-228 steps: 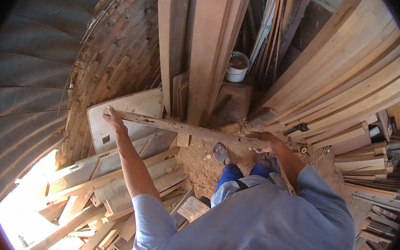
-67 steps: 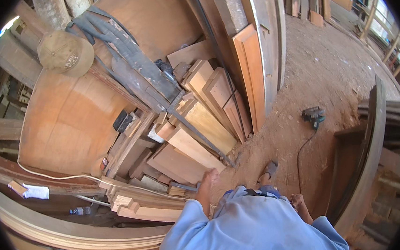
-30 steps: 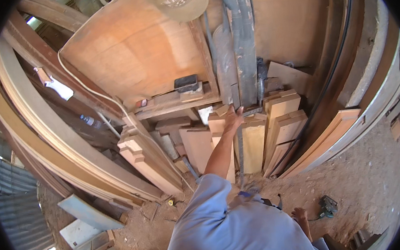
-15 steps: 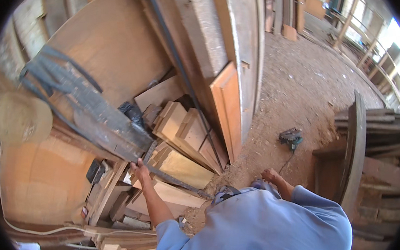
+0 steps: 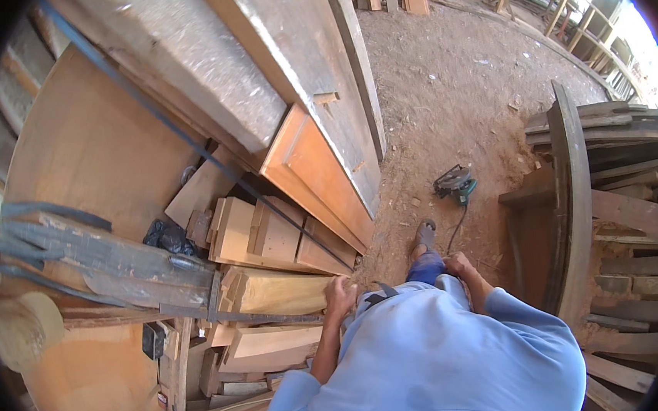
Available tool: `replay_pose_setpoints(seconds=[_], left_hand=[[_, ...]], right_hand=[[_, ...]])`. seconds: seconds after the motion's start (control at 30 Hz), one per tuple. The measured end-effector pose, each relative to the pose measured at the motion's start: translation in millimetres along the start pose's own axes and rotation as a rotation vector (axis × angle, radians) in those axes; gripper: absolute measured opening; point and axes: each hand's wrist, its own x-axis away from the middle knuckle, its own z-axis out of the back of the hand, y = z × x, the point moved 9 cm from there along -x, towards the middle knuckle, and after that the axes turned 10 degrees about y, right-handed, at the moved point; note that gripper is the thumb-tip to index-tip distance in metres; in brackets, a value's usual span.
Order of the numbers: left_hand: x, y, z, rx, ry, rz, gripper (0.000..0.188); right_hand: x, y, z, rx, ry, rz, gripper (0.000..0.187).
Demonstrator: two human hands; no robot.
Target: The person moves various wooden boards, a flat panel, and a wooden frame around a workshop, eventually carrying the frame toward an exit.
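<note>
My left hand (image 5: 340,296) hangs close to my body with its fingers curled; what it holds, if anything, is hidden. Beside it lies the end of a dark flat bar (image 5: 272,316) on stacked wooden boards (image 5: 277,288). My right hand (image 5: 459,265) is closed at my right side, its palm out of sight. A cord (image 5: 458,228) runs from a green circular saw (image 5: 457,184) on the ground toward that hand; whether the two touch, I cannot tell. My sandalled foot (image 5: 426,236) is on the ground ahead.
A panelled wooden board (image 5: 321,181) leans against tall planks (image 5: 178,59) at the left. Weathered timber (image 5: 635,220) is piled at the right behind an upright curved plank (image 5: 571,202). A strapped beam (image 5: 124,252) juts out at the far left above a large plywood panel (image 5: 91,379).
My left hand has left the near end of the strapped beam and come back beside my body. The view has turned rightward, and a foot now shows ahead of me.
</note>
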Motion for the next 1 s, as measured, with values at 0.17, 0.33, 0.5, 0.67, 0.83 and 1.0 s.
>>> replay_pose_setpoints(seconds=[0.17,0.33,0.5,0.67,0.83,1.0], left_hand=[[-110.7,35.3,-79.2,0.230,-0.314,0.328,0.049],[-223.3,1.4,-103.4,0.301,0.018,0.409,0.052],[-239.9,-24.3,-131.7,0.065,0.126,0.752,0.047],[-213.1,-56.3,-195.5,0.197,-0.002,0.787,0.024],[-218.2,-13.8,-293.6,0.223,-0.603,1.155,0.019],[-341.5,11.0,-371.1,0.078,-0.761,0.948,0.023]], right_hand=[[-76.3,31.9,2.5,0.103,-0.106,0.211,0.027],[-161.3,22.7,57.7,0.164,-0.141,0.478,0.016],[-267.1,75.3,144.5,-0.669,-0.185,0.250,0.005],[-303.8,81.9,219.5,-0.700,-0.027,-0.247,0.010],[-367.3,114.2,233.5,-0.946,0.035,-0.310,0.009],[-404.9,54.0,301.8,-0.817,0.146,-0.368,0.023]])
